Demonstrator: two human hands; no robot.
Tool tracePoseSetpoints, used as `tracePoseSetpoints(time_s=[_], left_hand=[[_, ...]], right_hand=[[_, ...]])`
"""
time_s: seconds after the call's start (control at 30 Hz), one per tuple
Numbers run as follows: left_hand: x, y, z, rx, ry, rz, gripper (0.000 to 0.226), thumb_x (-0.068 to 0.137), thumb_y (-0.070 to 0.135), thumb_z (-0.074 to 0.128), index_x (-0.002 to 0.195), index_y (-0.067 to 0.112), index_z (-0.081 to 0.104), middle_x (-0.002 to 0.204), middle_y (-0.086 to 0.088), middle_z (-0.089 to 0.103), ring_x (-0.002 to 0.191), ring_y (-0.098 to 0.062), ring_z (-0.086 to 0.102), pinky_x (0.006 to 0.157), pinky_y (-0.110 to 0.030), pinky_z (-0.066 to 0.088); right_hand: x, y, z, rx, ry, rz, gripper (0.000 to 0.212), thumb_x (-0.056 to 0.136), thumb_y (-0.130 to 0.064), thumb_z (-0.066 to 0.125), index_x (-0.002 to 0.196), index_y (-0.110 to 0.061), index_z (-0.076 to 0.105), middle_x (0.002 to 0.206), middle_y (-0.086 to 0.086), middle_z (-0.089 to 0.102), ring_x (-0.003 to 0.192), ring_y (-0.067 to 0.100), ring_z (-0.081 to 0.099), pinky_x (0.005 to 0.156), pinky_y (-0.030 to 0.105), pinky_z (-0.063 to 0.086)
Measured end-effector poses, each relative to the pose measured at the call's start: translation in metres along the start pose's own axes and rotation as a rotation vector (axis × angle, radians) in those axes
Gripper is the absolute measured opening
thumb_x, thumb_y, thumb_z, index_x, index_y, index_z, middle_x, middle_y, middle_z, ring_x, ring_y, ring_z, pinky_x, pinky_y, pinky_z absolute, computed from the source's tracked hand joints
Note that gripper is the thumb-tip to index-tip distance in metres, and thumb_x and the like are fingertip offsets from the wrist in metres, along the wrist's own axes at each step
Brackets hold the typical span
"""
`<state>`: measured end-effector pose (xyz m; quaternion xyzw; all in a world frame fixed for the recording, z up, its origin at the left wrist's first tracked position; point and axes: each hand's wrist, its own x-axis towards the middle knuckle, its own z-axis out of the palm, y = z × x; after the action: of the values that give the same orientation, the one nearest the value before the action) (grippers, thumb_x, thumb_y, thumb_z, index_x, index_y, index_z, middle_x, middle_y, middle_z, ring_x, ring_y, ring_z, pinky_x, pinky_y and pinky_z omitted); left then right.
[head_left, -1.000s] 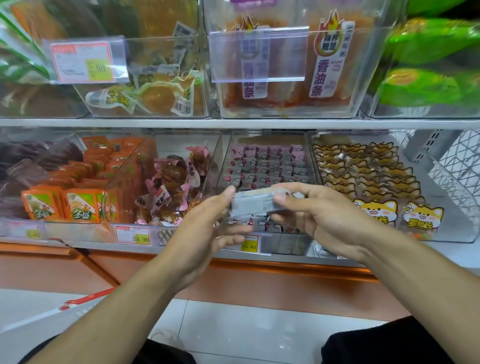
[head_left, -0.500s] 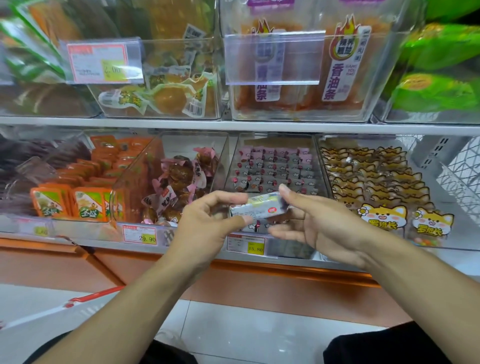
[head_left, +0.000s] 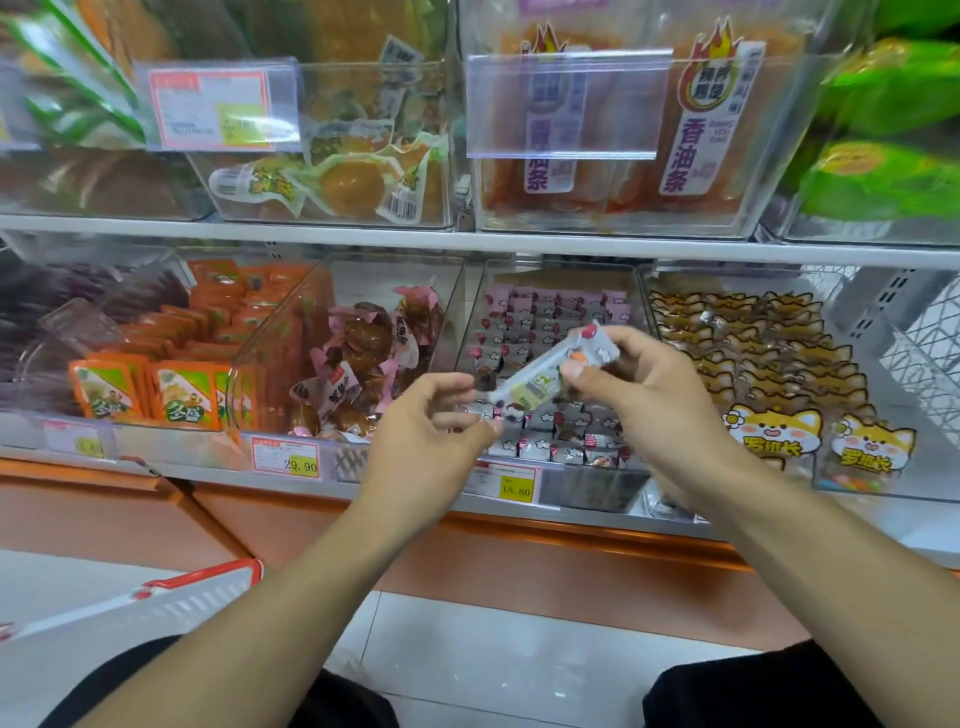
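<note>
A small white snack packet (head_left: 545, 374) is held tilted in front of the lower shelf, its right end raised. My right hand (head_left: 654, 410) pinches the upper right end between thumb and fingers. My left hand (head_left: 426, 441) has thumb and forefinger curled round the lower left end. Behind the packet stands a clear bin (head_left: 470, 332) with several similar white and pink packets in rows.
Clear bins line both shelves: orange packets (head_left: 182, 384), brown snacks in pink wrappers (head_left: 363, 348), cat-printed packets (head_left: 769, 364). The upper shelf edge (head_left: 467, 241) runs above my hands. A red and white basket (head_left: 197, 587) sits on the floor at the lower left.
The packet has turned from nearly level to tilted, its right end lifted by my right hand. Both hands have risen a little and stay on the packet.
</note>
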<state>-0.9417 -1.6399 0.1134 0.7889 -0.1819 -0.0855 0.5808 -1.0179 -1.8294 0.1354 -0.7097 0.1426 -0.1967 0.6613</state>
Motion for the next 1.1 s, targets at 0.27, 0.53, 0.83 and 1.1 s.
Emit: tracePoseSetpoints(time_s=[0.27,0.53,0.83,1.1], left_hand=[[-0.014,-0.008,0.007,0.973,-0.058,0.296,0.067,0.089,0.059,0.060,0.145,0.025,0.047,0.152,0.007,0.040,0.134,-0.017,0.047,0.101,-0.038,0.046],[-0.011,-0.014,0.012,1.114,-0.147,0.236,0.078,0.090,0.067,0.052,0.153,0.025,0.033,0.163,0.010,0.027,0.127,-0.022,0.059,0.094,-0.040,0.051],[-0.009,-0.016,0.011,1.142,-0.139,0.267,0.072,0.091,0.065,0.054,0.147,0.024,0.037,0.156,0.009,0.036,0.121,-0.024,0.061,0.091,-0.041,0.051],[-0.009,-0.018,0.011,1.139,-0.129,0.277,0.070,0.091,0.062,0.055,0.147,0.024,0.036,0.144,0.008,0.047,0.117,-0.023,0.062,0.086,-0.039,0.049]], right_hand=[[0.023,0.002,0.031,-0.259,0.048,-0.176,0.018,0.092,-0.022,0.072,0.096,-0.038,0.066,0.092,-0.015,0.075,0.090,0.004,0.070,0.089,0.040,0.059],[0.055,0.013,0.044,-0.418,0.027,0.017,0.057,0.092,-0.043,0.068,0.144,-0.023,0.054,0.122,-0.003,0.069,0.106,0.025,0.068,0.088,0.040,0.055],[0.075,0.019,0.056,-0.572,0.041,-0.130,0.044,0.096,-0.035,0.067,0.137,-0.022,0.058,0.107,-0.005,0.062,0.096,0.015,0.057,0.081,0.025,0.043],[0.067,0.026,0.061,-1.007,-0.336,-0.118,0.011,0.092,-0.030,0.072,0.101,-0.025,0.076,0.105,-0.007,0.075,0.088,0.008,0.067,0.071,0.022,0.046]])
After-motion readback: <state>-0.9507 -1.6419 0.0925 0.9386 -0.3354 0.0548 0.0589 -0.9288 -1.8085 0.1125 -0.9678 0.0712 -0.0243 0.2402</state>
